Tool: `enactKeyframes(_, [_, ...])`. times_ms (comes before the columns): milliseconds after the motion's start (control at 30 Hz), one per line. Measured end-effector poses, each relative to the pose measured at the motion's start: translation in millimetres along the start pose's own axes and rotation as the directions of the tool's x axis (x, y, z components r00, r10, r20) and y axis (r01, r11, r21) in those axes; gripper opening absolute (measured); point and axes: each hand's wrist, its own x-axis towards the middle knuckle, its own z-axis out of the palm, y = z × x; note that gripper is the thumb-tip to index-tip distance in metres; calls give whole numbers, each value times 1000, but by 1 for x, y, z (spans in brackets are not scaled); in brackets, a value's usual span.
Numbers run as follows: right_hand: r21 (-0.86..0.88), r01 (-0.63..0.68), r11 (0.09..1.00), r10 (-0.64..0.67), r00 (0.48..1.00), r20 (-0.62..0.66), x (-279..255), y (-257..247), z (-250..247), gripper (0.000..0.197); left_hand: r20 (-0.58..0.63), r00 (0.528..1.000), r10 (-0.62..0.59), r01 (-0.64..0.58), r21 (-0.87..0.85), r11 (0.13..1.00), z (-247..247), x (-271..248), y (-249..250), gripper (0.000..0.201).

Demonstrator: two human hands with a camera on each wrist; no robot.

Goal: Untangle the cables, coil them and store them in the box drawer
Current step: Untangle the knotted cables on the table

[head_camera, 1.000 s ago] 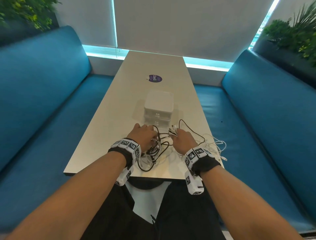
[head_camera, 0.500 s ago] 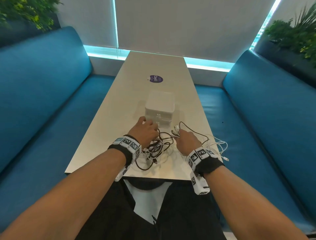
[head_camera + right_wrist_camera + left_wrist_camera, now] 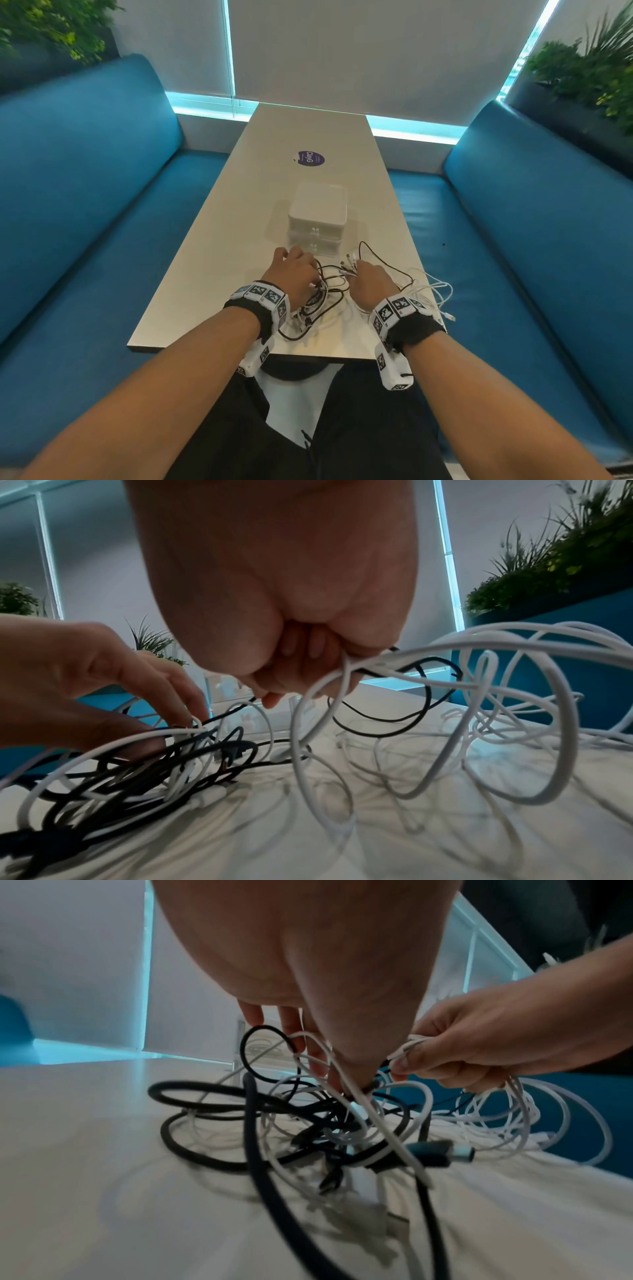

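White cables (image 3: 342, 685) gripped inside curled right-hand fingers (image 3: 301, 645).

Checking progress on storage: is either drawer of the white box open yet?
No, both drawers of the box sit flush and closed, while the cables lie tangled on the table.

Cables (image 3: 325, 294) black and white — box (image 3: 318, 219) white — benches (image 3: 85, 192) blue.
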Motion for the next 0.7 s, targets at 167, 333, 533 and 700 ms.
enactKeyframes(167, [18, 10, 1000, -11, 1000, 9, 0, -2, 2, 29, -23, 998, -66, 66, -17, 998, 6, 3, 3, 19])
enactKeyframes(333, [13, 0, 1000, -1, 1000, 13, -2, 1, 2, 31, -91, 992, -84, 94, 111, 989, 0, 3, 6, 23])
enactKeyframes(533, [8, 2, 1000, -2, 1000, 31, 1, 1, 6, 32, -68, 997, -44, 54, 150, 987, -13, 5, 14, 16])
enactKeyframes(700, [3, -7, 1000, 7, 999, 36, 1, 3, 8, 35, 75, 987, -140, 149, -126, 981, -6, 5, 11, 17])
